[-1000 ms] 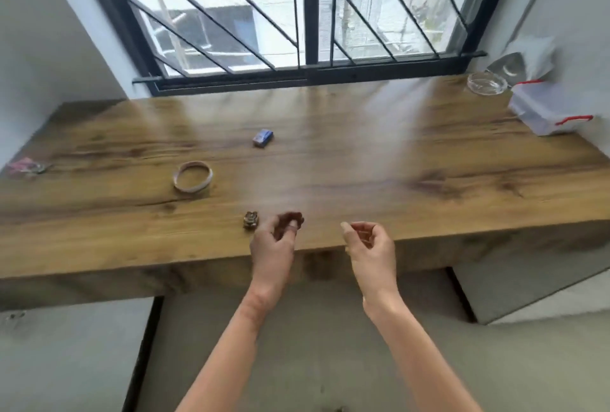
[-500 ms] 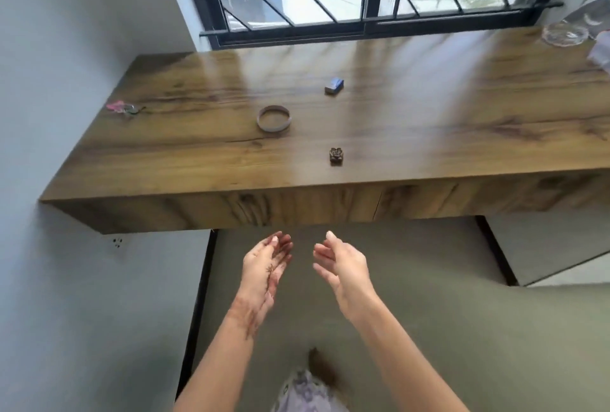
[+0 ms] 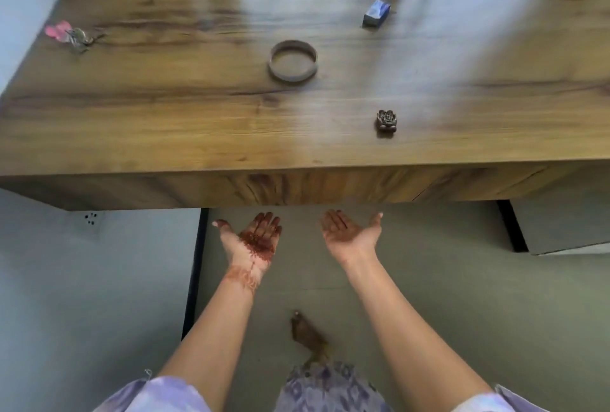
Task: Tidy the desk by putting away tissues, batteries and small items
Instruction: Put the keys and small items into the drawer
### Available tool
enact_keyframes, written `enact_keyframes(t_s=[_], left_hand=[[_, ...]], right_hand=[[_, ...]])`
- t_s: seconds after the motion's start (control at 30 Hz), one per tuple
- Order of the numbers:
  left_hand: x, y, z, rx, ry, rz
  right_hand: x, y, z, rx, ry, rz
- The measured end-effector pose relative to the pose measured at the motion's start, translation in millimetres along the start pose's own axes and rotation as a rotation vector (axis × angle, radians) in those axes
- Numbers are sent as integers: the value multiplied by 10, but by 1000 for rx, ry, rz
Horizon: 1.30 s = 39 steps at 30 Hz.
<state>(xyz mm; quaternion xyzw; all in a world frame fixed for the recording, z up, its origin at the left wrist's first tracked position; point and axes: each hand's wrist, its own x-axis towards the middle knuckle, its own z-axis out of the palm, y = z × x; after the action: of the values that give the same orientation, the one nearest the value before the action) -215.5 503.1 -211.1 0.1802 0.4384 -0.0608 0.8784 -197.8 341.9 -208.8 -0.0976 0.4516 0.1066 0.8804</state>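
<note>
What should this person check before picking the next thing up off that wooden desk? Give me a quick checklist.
1. Left hand free: ok, open, palm up, holding nothing.
2. Right hand free: ok, open and empty too.
3. Hands over the desk: not ok, both are short of its front edge.
4. Small dark item easy to take: ok, it lies alone near the front edge.
5. Ring unobstructed: ok, it lies flat with nothing touching it.
6. What the blue item is: cannot tell, too blurred.
</note>
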Motion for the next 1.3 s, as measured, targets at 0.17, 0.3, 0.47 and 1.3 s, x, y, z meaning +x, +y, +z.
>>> enact_keyframes(t_s=[0.17,0.3,0.47,1.3], left_hand=[[234,114,130,-199,-64,25],[248,128,132,-239,-86,24],[78,52,30,-255,-71,25],[-829,10,-107,2333,-32,1389]], right_hand=[[201,-54,83,86,-28,-50],[240,-41,79,100,-33,-63],[93,-9,-46,79,-10,-77],[-804,149,-197,-2458,-118,-1676]])
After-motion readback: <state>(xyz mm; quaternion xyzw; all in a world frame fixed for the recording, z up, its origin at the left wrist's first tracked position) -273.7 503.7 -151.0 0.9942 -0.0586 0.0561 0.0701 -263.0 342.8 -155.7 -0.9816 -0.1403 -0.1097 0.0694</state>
